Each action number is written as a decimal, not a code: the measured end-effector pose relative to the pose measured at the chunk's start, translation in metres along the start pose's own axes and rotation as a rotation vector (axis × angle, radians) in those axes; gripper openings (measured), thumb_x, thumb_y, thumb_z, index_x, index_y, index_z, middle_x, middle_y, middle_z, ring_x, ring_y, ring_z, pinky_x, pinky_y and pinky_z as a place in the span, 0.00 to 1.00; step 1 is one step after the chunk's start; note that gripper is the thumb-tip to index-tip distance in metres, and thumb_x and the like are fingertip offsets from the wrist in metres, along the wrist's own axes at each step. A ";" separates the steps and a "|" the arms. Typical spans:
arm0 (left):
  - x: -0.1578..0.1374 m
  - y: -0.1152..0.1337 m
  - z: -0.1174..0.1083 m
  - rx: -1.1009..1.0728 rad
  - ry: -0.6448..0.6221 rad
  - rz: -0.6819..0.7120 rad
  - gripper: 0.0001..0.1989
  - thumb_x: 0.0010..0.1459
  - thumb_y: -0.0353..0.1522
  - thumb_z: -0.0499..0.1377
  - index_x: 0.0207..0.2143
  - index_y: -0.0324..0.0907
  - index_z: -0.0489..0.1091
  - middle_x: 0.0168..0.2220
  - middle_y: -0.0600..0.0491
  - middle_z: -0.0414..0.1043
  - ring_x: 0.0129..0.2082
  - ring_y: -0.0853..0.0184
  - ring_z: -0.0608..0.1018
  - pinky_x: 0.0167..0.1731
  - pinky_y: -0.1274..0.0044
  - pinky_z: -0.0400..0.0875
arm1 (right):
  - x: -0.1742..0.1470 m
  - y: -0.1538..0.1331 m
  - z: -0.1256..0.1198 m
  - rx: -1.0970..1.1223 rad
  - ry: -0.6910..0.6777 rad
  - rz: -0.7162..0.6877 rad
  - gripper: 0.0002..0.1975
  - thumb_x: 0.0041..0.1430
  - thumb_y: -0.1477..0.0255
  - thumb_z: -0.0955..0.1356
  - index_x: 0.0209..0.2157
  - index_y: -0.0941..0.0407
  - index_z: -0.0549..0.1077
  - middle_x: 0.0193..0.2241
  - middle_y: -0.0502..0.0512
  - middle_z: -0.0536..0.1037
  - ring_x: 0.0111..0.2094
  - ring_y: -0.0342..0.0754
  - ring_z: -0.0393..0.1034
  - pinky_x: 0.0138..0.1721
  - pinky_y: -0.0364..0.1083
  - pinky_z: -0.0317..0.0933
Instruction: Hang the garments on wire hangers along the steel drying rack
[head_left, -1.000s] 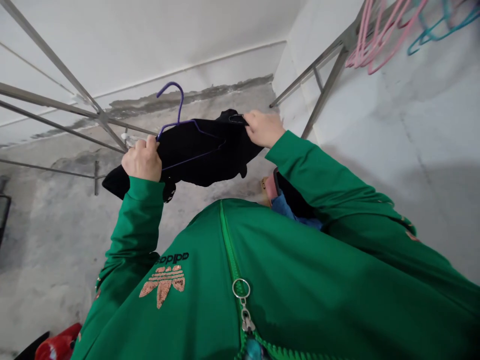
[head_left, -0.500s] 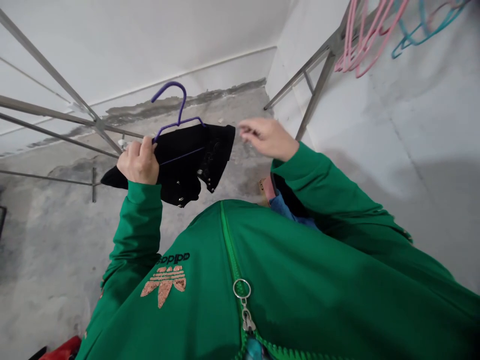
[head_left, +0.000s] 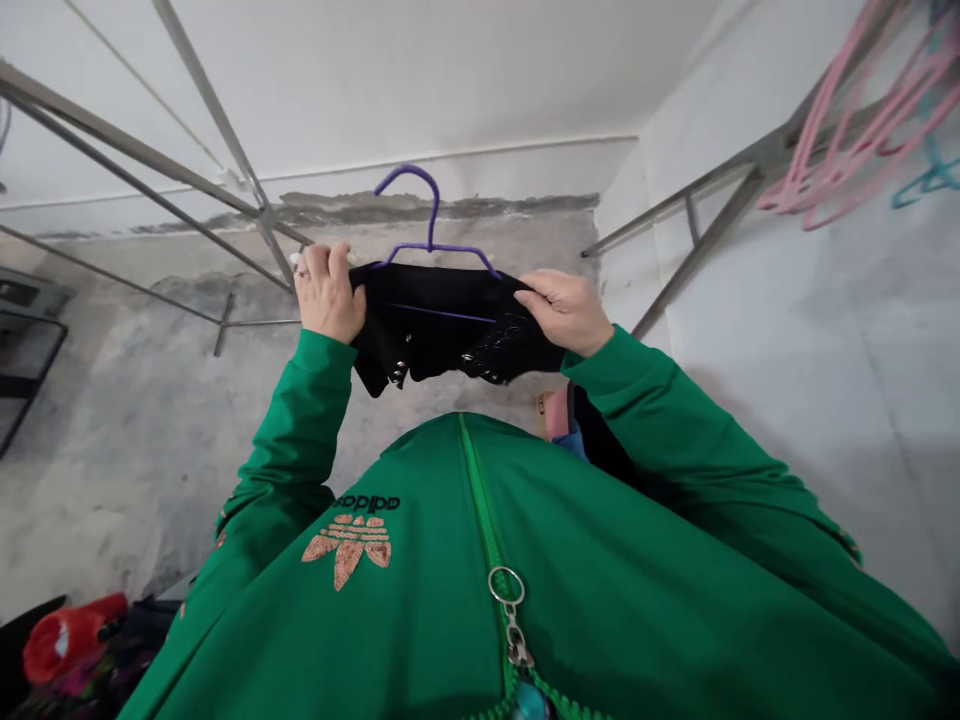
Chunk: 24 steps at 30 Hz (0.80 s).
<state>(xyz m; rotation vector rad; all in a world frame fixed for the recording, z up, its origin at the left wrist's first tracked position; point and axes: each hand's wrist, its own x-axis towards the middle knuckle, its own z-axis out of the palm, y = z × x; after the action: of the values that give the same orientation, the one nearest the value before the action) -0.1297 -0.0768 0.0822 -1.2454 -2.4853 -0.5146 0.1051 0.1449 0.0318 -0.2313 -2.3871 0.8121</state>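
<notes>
A black garment (head_left: 442, 345) with shiny metallic trim hangs on a purple clothes hanger (head_left: 433, 215) in front of my chest. The hanger's hook points up and curls to the left, and its lower bar shows across the cloth. My left hand (head_left: 328, 293) is closed on the garment's left shoulder, with a ring on one finger. At the opposite shoulder, my right hand (head_left: 566, 308) pinches the cloth between thumb and fingers. The garment's lower part is out of sight beneath its top edge.
A metal rack frame (head_left: 255, 215) stands at the left, and another metal frame (head_left: 697, 220) at the right by the wall. Pink hangers (head_left: 832, 150) and teal hangers (head_left: 926, 180) hang upper right. A red item (head_left: 71, 640) lies among dark things at bottom left.
My right hand has moved onto the garment's right shoulder and closed on it. The garment and hanger are now more level and spread between both hands. The view has shifted left.
</notes>
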 end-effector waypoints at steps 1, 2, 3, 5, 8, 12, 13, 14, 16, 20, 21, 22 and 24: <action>-0.004 -0.003 0.006 -0.013 -0.003 -0.043 0.22 0.52 0.33 0.58 0.51 0.39 0.63 0.50 0.37 0.63 0.54 0.44 0.66 0.50 0.55 0.60 | 0.000 -0.001 -0.001 -0.016 0.023 0.010 0.14 0.63 0.64 0.60 0.34 0.55 0.74 0.28 0.55 0.74 0.32 0.49 0.71 0.36 0.49 0.66; -0.008 -0.004 0.013 -0.038 -0.018 -0.074 0.23 0.51 0.33 0.58 0.50 0.38 0.62 0.49 0.36 0.63 0.54 0.44 0.67 0.49 0.55 0.62 | 0.001 -0.002 -0.002 -0.025 0.041 0.020 0.14 0.63 0.64 0.60 0.34 0.55 0.74 0.27 0.55 0.74 0.31 0.49 0.70 0.35 0.49 0.66; -0.013 -0.005 0.021 -0.073 -0.036 -0.096 0.24 0.51 0.34 0.59 0.50 0.37 0.61 0.49 0.36 0.64 0.52 0.45 0.68 0.48 0.57 0.64 | 0.001 -0.003 -0.003 -0.027 0.056 0.029 0.14 0.62 0.65 0.61 0.34 0.55 0.74 0.27 0.54 0.74 0.31 0.49 0.71 0.35 0.49 0.66; -0.019 -0.003 0.038 -0.148 -0.052 -0.132 0.26 0.50 0.37 0.61 0.50 0.37 0.59 0.48 0.36 0.65 0.50 0.48 0.71 0.46 0.60 0.68 | 0.000 -0.005 -0.004 -0.024 0.080 0.039 0.13 0.62 0.65 0.61 0.33 0.54 0.75 0.27 0.54 0.74 0.31 0.50 0.71 0.35 0.49 0.66; -0.017 0.002 0.059 -0.202 0.027 -0.227 0.26 0.51 0.39 0.61 0.48 0.38 0.59 0.46 0.39 0.67 0.47 0.53 0.73 0.43 0.64 0.71 | -0.001 -0.011 -0.005 -0.010 0.087 0.032 0.12 0.61 0.64 0.62 0.34 0.53 0.75 0.28 0.54 0.75 0.31 0.50 0.71 0.34 0.49 0.66; -0.002 -0.001 0.066 -0.173 0.103 -0.306 0.12 0.54 0.29 0.54 0.43 0.42 0.61 0.39 0.45 0.71 0.43 0.57 0.75 0.42 0.66 0.70 | -0.004 -0.019 -0.002 0.012 0.098 0.033 0.12 0.61 0.65 0.62 0.35 0.53 0.76 0.28 0.55 0.75 0.31 0.51 0.72 0.34 0.49 0.67; 0.001 -0.001 0.064 -0.167 0.102 -0.309 0.12 0.53 0.27 0.53 0.41 0.42 0.62 0.37 0.46 0.71 0.42 0.58 0.76 0.42 0.66 0.70 | -0.006 -0.019 -0.002 0.014 0.110 0.037 0.12 0.61 0.65 0.62 0.35 0.53 0.76 0.28 0.55 0.75 0.31 0.51 0.72 0.34 0.49 0.66; 0.001 0.000 0.061 -0.166 0.099 -0.307 0.12 0.51 0.26 0.52 0.41 0.42 0.62 0.35 0.47 0.71 0.41 0.58 0.76 0.42 0.66 0.69 | -0.008 -0.018 -0.003 0.016 0.123 0.041 0.12 0.61 0.65 0.62 0.35 0.53 0.76 0.27 0.55 0.75 0.30 0.51 0.72 0.34 0.49 0.66; -0.002 0.008 0.053 -0.182 0.100 -0.280 0.14 0.50 0.25 0.51 0.40 0.42 0.63 0.32 0.50 0.70 0.38 0.60 0.76 0.41 0.68 0.69 | -0.012 -0.014 -0.005 0.017 0.152 0.051 0.12 0.61 0.65 0.62 0.35 0.53 0.76 0.28 0.55 0.76 0.31 0.51 0.72 0.34 0.49 0.66; -0.014 0.032 0.031 -0.270 0.082 -0.150 0.15 0.53 0.27 0.51 0.44 0.42 0.63 0.29 0.53 0.68 0.32 0.65 0.75 0.38 0.70 0.69 | -0.018 -0.004 -0.011 0.023 0.185 0.077 0.12 0.61 0.65 0.62 0.35 0.53 0.76 0.29 0.54 0.77 0.32 0.51 0.73 0.35 0.50 0.67; -0.014 0.033 0.024 -0.286 0.079 -0.125 0.14 0.55 0.29 0.51 0.45 0.42 0.63 0.29 0.53 0.68 0.32 0.65 0.75 0.38 0.70 0.69 | -0.019 -0.002 -0.013 0.033 0.183 0.082 0.12 0.61 0.64 0.63 0.35 0.53 0.76 0.29 0.54 0.77 0.32 0.51 0.73 0.35 0.50 0.67; -0.014 0.031 0.018 -0.286 0.086 -0.106 0.14 0.57 0.31 0.51 0.47 0.42 0.63 0.31 0.51 0.69 0.35 0.64 0.75 0.40 0.70 0.69 | -0.019 0.000 -0.014 0.043 0.174 0.085 0.12 0.61 0.64 0.63 0.35 0.53 0.76 0.29 0.54 0.77 0.32 0.51 0.73 0.36 0.50 0.68; -0.008 0.019 0.007 -0.240 0.123 -0.078 0.17 0.58 0.36 0.54 0.50 0.41 0.63 0.39 0.46 0.71 0.44 0.59 0.74 0.45 0.66 0.68 | -0.019 0.004 -0.018 0.051 0.149 0.086 0.12 0.60 0.63 0.63 0.34 0.52 0.76 0.29 0.54 0.77 0.32 0.51 0.73 0.35 0.51 0.68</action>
<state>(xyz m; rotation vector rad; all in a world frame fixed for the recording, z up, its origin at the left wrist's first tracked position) -0.1108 -0.0688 0.0755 -1.1634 -2.4303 -0.9039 0.1312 0.1508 0.0316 -0.3635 -2.2270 0.8630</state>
